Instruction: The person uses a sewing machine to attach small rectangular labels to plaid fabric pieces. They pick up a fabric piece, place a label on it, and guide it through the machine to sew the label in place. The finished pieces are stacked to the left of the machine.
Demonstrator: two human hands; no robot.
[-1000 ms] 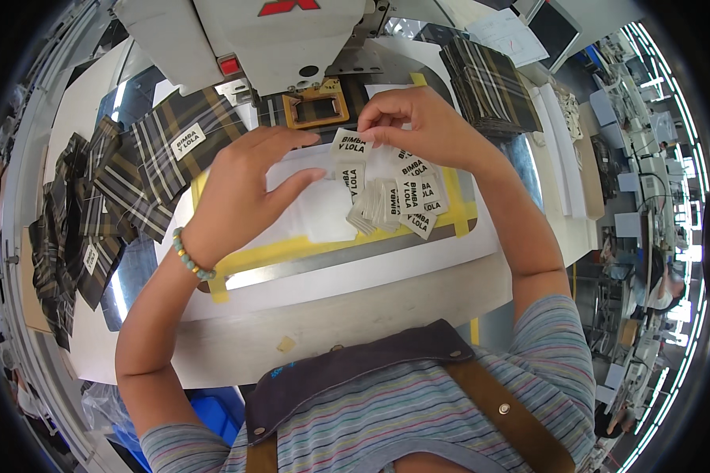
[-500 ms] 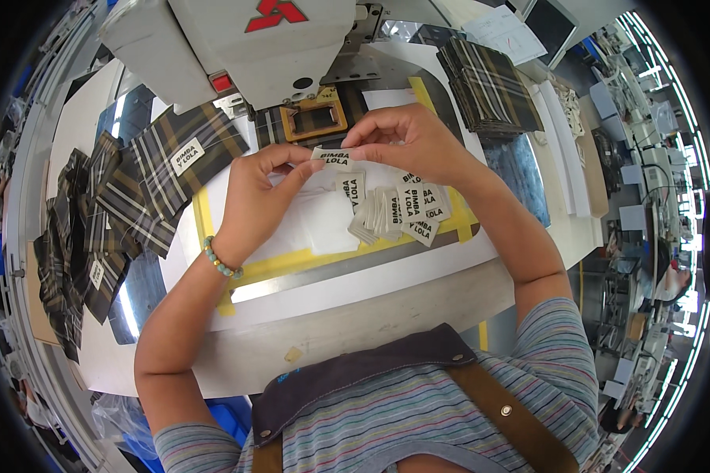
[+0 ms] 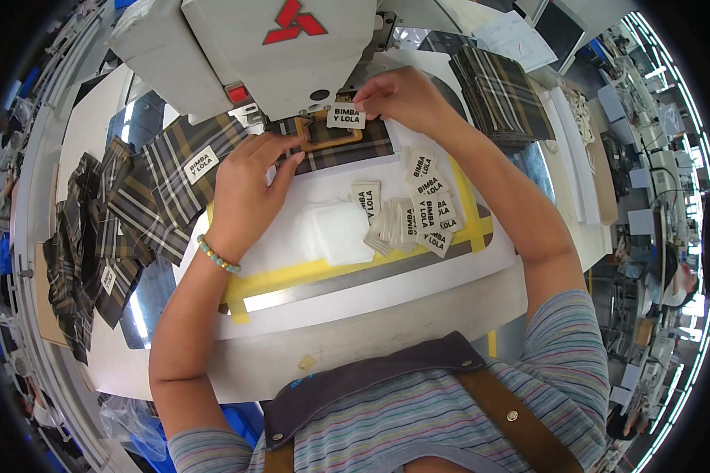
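My right hand [image 3: 406, 98] pinches the edge of a white fabric label [image 3: 345, 117] with dark print, holding it over the tan clamp frame [image 3: 331, 143] beneath the sewing machine head [image 3: 284, 47]. At the frame's left side is my left hand [image 3: 248, 189], its thumb and forefinger apart, with the fingertips close to the frame's edge and nothing seen in them. Dark plaid fabric [image 3: 371, 150] lies under the frame. Nearer to me, several loose labels [image 3: 402, 225] are spread beside a pile of white sheets [image 3: 335, 236].
Plaid pieces with sewn-on labels [image 3: 189, 173] lie at the left, next to a crumpled plaid heap [image 3: 71, 252]. A plaid stack [image 3: 505, 94] stands at the back right. Yellow tape [image 3: 284, 276] borders the work plate. A paper sheet [image 3: 513, 39] lies behind the stack.
My right hand has carried the label away from me, up over the clamp frame. My left hand has let go of the label and moved to the frame's left side.
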